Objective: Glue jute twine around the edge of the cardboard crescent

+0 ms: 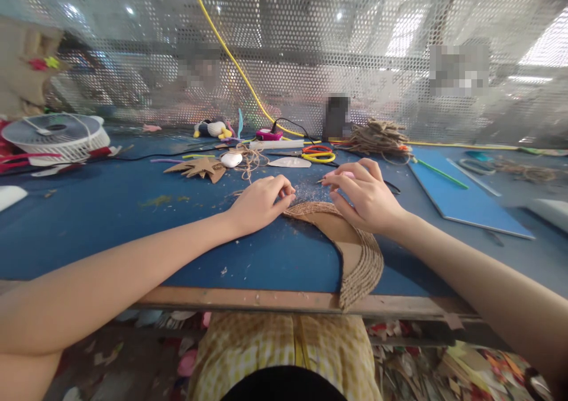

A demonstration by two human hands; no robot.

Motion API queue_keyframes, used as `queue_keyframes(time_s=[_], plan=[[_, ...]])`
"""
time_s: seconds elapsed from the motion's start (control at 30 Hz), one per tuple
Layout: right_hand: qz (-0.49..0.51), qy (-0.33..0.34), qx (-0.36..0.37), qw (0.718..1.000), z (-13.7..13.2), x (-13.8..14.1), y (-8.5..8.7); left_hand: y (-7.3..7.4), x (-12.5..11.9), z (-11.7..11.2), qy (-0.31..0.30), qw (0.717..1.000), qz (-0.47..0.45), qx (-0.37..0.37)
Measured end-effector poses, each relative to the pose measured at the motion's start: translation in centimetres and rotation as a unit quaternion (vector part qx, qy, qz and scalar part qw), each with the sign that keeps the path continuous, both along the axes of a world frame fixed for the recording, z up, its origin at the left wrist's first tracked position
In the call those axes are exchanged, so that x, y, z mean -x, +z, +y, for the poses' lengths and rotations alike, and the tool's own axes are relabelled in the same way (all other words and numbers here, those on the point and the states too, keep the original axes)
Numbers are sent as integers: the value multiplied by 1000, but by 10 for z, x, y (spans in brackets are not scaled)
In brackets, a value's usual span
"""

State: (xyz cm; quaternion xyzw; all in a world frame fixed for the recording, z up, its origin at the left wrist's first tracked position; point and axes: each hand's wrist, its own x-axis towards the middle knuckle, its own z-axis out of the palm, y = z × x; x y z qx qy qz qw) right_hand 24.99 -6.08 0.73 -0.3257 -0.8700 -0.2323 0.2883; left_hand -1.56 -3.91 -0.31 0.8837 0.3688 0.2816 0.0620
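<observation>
L hand (264, 203) rested at the far tip of the crescent cardboard piece (355, 248), fingers curled & bunched, thumb close to index; couldn't tell if they pinched the tip or just touched it. Prob there to steady it, as the piece curved round under the R fingers & back toward the wearer, its near tip lying over the table edge (266, 298). R hand (366, 197) arched above the upper bend, fingers bent & spread; a pink thing w/ a pointed tip (348, 175) showed behind them, grip unclear. Yellow-handled scissors (319, 161) & tangled twine (249, 158) lay beyond the fingertips, a twine bundle (384, 139) farther past the R ones, presumably for easy reach.

Piece looked brown, approx moon-shaped: rows of twine ran tight & parallel along the outer curve, inner strip bare, smooth cardboard.
</observation>
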Motion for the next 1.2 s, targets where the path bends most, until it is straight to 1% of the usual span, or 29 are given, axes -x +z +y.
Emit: queue_keyframes(time_s=[0.13,0.33,0.47,0.6,0.67,0.73,0.8,0.87,0.93,1.03,1.1,1.2], plan=[[1,0,4,1000,0,0,0,0,1,1,29,1000,-9,-4],[3,6,6,1000,0,0,1,2,3,5,68,996,-50,-28],[-1,6,8,1000,0,0,0,2,5,8,74,995,-46,-46],[0,12,31,999,-2,0,3,0,5,10,65,996,-37,-42],[-22,29,58,998,-2,0,4,-1,5,11,58,997,-30,-41],[-58,60,92,992,-3,0,5,-2,5,11,56,997,-20,-44],[-92,95,120,984,-3,0,5,-2,5,11,65,997,-12,-44],[-108,112,140,978,-3,1,4,-2,5,11,77,996,-13,-43],[-108,110,158,975,-4,3,3,-2,5,11,70,996,-23,-50],[-108,109,174,973,-4,4,2,-1,4,10,26,997,-30,-69],[-105,109,175,973,-4,4,3,-2,3,9,3,997,-17,-79],[-98,109,171,974,-5,3,2,-2,2,9,-5,996,5,-89]])
